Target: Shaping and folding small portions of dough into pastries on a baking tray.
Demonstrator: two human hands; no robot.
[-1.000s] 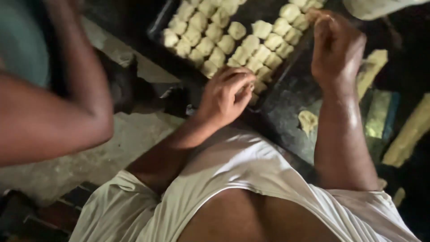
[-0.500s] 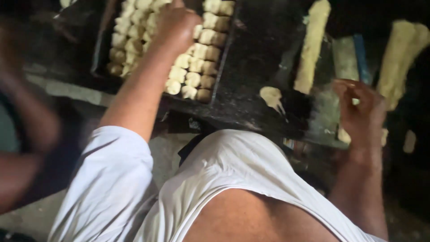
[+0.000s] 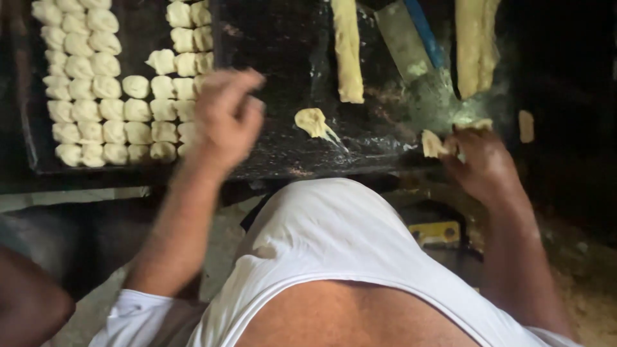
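Where dark worktop (image 3: 283,148) carries dough tray (image 3: 26,148), left hand (image 3: 225,119) loose, right hand (image 3: 479,160) pinching dough piece (image 3: 432,144).

Tray (image 3: 26,148): set at the far left of the worktop (image 3: 283,58); filled with dough pieces (image 3: 96,90) laid in rows
Left hand (image 3: 226,119): held over the tray's right edge, above the nearest rows
Dough scrap (image 3: 313,122): laid on the worktop, right of the left hand, between the two hands
Dough strip (image 3: 348,48): stretched behind the scrap, towards the far edge
Scraper (image 3: 408,48): laid right of that strip
Second dough strip (image 3: 475,42): placed right of the scraper
Right hand (image 3: 482,164): placed at the worktop's near right edge; a dough lump (image 3: 432,144) is touched at its fingertips
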